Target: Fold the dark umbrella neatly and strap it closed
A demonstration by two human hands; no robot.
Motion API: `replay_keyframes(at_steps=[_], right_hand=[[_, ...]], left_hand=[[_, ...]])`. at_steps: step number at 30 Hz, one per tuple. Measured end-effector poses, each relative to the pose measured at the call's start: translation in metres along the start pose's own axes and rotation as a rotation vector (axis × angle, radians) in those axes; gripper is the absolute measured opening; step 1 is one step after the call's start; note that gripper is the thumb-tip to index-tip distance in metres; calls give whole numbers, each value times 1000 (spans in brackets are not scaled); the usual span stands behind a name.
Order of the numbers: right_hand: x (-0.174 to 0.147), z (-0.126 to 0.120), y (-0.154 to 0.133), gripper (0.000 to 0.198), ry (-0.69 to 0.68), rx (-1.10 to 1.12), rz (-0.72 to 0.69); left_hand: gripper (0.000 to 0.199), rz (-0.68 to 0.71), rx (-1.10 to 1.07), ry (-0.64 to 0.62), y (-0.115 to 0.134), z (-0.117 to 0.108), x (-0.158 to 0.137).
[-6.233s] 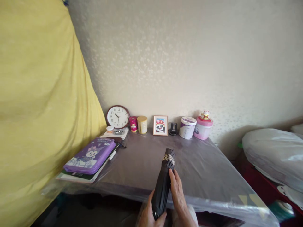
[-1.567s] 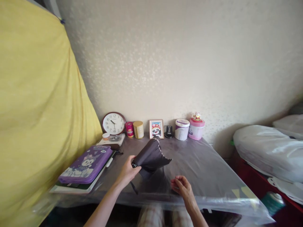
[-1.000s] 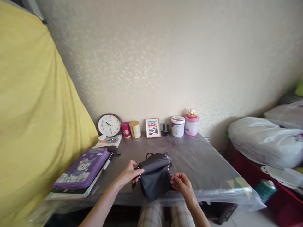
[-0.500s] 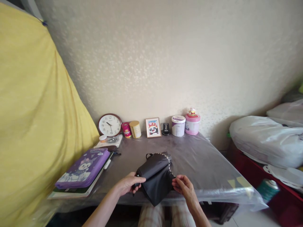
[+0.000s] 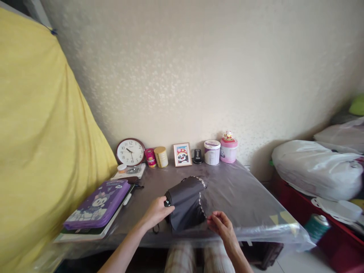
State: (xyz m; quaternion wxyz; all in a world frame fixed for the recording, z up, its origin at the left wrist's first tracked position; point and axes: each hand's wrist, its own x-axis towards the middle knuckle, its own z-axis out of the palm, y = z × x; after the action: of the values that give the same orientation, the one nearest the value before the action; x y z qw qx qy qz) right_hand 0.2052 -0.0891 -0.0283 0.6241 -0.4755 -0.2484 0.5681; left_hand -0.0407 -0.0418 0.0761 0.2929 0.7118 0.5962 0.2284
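Observation:
A black folding umbrella [image 5: 184,203] lies over the near part of the table, its canopy partly wrapped round the shaft and edged with a light patterned trim. My left hand [image 5: 159,210] is closed round the handle end, thumb on top. A thin dark loop [image 5: 156,228] hangs below that hand. On the other side, my right hand [image 5: 220,223] pinches the loose canopy's trimmed edge between thumb and fingertips. The flap between the hands is pulled taut, and the umbrella's underside is hidden.
Left of the umbrella, a purple case [image 5: 98,204] lies on books. Along the wall stand a clock [image 5: 131,151], tins [image 5: 161,157], a picture frame [image 5: 182,154], a white tub [image 5: 212,152] and a pink tub [image 5: 228,151]. White bags [image 5: 318,167] sit at right.
The umbrella has turned in my left hand, so more canopy is wrapped and the hanging flap is smaller. The loop now shows below my left hand. My right hand keeps its pinch.

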Motion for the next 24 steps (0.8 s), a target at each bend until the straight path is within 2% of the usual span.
replay_keyframes(at_steps=[2,5,7,9,12,16,19,21,24], right_hand=[[0,-1,0,46,4,10,2],[-2,0,-3,47,1,13,1],[-4,2,-6,46,-1,10,-8],[-7,4,-10,44,-1,10,-20],[-8,5,-14,43,-3,24,-33],[-6,0,-17,41,4,35,-44],[-3,-5,-17,39,38,56,-54],[0,-7,-15,37,56,64,-45],[4,-6,-10,37,37,54,-22]], left_hand=[[13,75,197,126,9,-5,1],[16,130,407,248,20,-12,1],[19,153,397,295,26,-17,0],[21,173,254,299,31,-22,-2],[25,116,-183,125,35,-24,-5],[35,-168,-931,-314,32,-16,-7],[45,-351,-1353,-626,27,-7,-8],[45,-413,-1553,-729,23,-1,-10],[45,-477,-1714,-795,19,5,-13]])
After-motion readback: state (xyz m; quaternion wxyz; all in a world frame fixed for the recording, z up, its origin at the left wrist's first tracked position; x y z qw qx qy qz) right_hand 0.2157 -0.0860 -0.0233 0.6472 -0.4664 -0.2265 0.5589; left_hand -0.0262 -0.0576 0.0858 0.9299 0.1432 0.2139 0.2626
